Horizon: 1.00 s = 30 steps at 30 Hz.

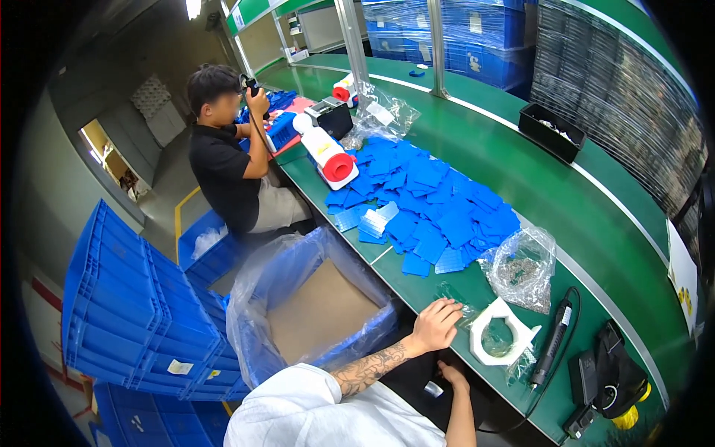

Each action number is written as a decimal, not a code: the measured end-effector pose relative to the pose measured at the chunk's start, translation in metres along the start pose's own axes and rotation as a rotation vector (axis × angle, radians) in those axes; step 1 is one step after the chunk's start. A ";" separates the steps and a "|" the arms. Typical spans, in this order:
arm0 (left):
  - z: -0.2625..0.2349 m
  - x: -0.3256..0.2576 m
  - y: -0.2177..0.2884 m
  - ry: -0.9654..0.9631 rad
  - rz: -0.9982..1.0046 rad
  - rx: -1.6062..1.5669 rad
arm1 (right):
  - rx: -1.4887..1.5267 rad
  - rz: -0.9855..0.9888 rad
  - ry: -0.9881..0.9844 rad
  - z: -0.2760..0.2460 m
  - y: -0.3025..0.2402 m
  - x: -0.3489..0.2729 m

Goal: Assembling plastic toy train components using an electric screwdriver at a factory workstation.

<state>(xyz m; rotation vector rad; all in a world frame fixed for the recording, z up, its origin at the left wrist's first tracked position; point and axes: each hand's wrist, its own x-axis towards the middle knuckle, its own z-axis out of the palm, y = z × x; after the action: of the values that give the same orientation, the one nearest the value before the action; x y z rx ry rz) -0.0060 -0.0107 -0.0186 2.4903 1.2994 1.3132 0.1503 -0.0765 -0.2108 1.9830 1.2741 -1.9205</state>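
My left hand (pixel 438 325) reaches over the near edge of the green bench, fingers bent and close together. Its fingertips are at some small clear plastic pieces (pixel 468 314); whether it grips one is hard to make out. Just to its right lies a white ring-shaped fixture (pixel 497 333) with a round opening and clear plastic inside and under it. Below the bench edge, over my dark lap, is my right hand (pixel 452 375); its fingers are mostly hidden. A small pale item (pixel 433 389) shows beside it.
Blue square sheets (pixel 424 197) are heaped mid-bench. A clear bag of small parts (pixel 521 272), a corded electric screwdriver (pixel 553 346) and a black pouch (pixel 622 372) lie to the right. At left stand a lined blue bin (pixel 313 298), stacked blue crates (pixel 149 305) and a seated co-worker (pixel 227 160).
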 end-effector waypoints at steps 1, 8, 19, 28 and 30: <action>0.000 0.000 0.000 -0.001 0.001 -0.006 | -0.012 0.012 0.000 -0.001 0.001 0.000; -0.004 -0.001 -0.001 -0.002 -0.017 0.015 | 0.049 -0.045 0.037 0.008 0.020 0.033; -0.007 -0.001 -0.001 0.012 -0.026 0.014 | 0.092 -0.096 0.130 0.007 -0.005 -0.001; 0.000 -0.001 0.000 -0.006 -0.003 -0.008 | 0.108 -0.161 0.269 0.008 0.013 0.014; 0.001 -0.001 0.001 -0.007 -0.003 -0.014 | 0.112 -0.157 0.266 0.008 0.018 0.019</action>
<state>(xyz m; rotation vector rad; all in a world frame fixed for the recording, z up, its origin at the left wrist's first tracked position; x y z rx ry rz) -0.0054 -0.0115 -0.0197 2.4803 1.2873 1.3076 0.1529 -0.0839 -0.2369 2.3239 1.4533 -1.8815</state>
